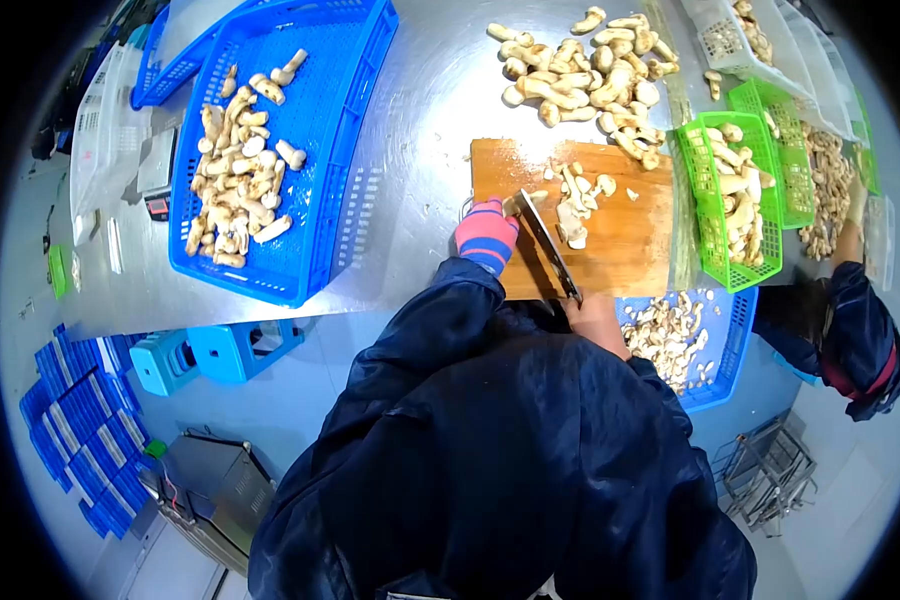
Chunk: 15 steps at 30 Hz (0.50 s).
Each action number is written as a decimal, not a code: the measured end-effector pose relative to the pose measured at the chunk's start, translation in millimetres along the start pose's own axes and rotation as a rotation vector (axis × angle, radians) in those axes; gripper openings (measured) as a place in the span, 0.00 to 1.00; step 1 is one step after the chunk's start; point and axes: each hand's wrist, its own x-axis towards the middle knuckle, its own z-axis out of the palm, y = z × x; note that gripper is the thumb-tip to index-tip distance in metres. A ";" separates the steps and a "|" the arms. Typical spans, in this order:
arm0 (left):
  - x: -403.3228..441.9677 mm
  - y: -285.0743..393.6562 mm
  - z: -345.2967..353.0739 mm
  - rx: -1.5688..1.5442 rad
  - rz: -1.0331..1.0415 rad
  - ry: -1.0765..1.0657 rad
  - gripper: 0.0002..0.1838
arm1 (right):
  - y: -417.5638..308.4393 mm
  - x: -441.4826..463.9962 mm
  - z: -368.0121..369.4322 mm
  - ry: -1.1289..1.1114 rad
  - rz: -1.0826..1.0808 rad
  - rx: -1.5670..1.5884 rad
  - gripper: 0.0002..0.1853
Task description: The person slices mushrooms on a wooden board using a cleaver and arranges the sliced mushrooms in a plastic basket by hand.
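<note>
My left hand (487,235), in a pink and blue striped glove, is closed on a mushroom (513,206) at the left edge of the wooden cutting board (625,255). My bare right hand (598,322) grips the handle of a knife (550,246) at the board's near edge. The blade slants away from me, its far end beside the mushroom at my left fingers; whether it touches the mushroom I cannot tell. Cut mushroom pieces (575,205) lie on the board right of the blade. Beyond the board is a heap of whole mushrooms (610,75) on the steel table (425,130).
Left stands a blue crate (320,190) with mushrooms, beside a scale (157,175). Green baskets (710,235) of mushrooms line the right side. Below the board, a blue crate (735,365) holds cut pieces. A co-worker's arm (850,225) reaches in at far right. Blue stools (225,352) stand left.
</note>
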 end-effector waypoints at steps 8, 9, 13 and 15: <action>-7.8 -21.4 10.4 -0.593 -0.127 -0.072 0.21 | -18.5 63.0 22.7 0.120 -0.061 -0.034 0.11; -7.1 -34.6 28.5 -1.024 -0.271 -0.150 0.20 | -22.7 59.8 14.3 0.154 -0.055 -0.020 0.11; -24.8 -42.3 11.5 -1.723 -0.306 -0.430 0.21 | -23.0 38.1 -4.3 0.073 0.042 0.105 0.11; -25.0 -41.0 4.3 -1.779 -0.220 -0.525 0.22 | -18.3 31.8 -4.9 0.035 0.025 0.071 0.12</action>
